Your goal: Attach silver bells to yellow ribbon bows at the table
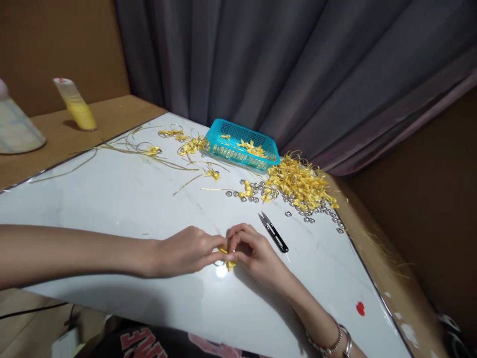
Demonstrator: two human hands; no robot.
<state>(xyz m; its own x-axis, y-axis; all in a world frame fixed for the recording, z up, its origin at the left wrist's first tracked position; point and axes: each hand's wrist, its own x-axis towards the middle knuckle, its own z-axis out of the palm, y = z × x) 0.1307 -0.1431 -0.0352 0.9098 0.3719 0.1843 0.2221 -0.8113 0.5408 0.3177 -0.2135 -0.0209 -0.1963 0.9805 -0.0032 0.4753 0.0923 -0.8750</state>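
Near the front of the white table, my left hand (pixel 186 252) and my right hand (pixel 257 253) meet fingertip to fingertip. Between them they pinch a small yellow ribbon bow (pixel 231 265), mostly covered by the fingers. A thin loop of cord or wire shows just below the left fingertips. Black thread snips (pixel 275 233) lie on the table, a little beyond my right hand and to its right. Further off, loose silver rings (pixel 253 191) are scattered with a few yellow bows among them.
A turquoise basket (pixel 242 161) holding yellow bows stands by the curtain. To its right is a heap of yellow bows (pixel 298 179). Gold cords (pixel 164 161) trail at the left back. A yellow-filled bottle (pixel 82 112) stands beyond the left edge; a red heart (pixel 360 309) lies at right.
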